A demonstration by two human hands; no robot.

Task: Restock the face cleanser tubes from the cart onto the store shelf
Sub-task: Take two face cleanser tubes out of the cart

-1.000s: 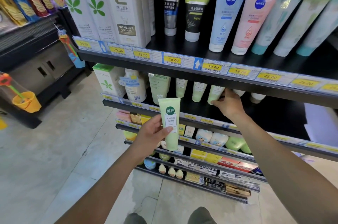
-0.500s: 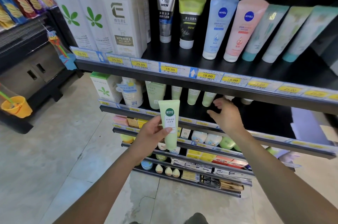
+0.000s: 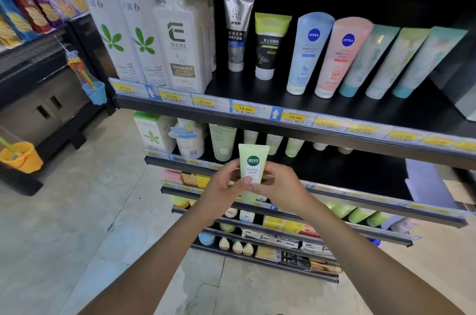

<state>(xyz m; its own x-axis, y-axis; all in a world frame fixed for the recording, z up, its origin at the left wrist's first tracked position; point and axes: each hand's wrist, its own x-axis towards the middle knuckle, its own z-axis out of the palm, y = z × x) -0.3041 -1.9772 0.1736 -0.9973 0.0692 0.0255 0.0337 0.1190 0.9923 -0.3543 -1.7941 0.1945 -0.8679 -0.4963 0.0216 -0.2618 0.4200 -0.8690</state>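
Both left hand (image 3: 221, 189) and right hand (image 3: 282, 192) grip 1 green tube (image 3: 253, 161), perhaps Chinese-labelled.

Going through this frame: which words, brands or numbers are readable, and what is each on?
"MEN": grey tube
"MEN": black-and-green tube
"NIVEA": blue tube
"NIVEA": pink tube
"VITAMIN E GOAT MILK": white bottle
"25.00": price tag below white bottle
"29.00": next tag rightward
"18.00": tag below grey tube
"18.00": tag below blue tube
Green tube being held, Chinese print elsewhere, remaining tags: too small or blurred.
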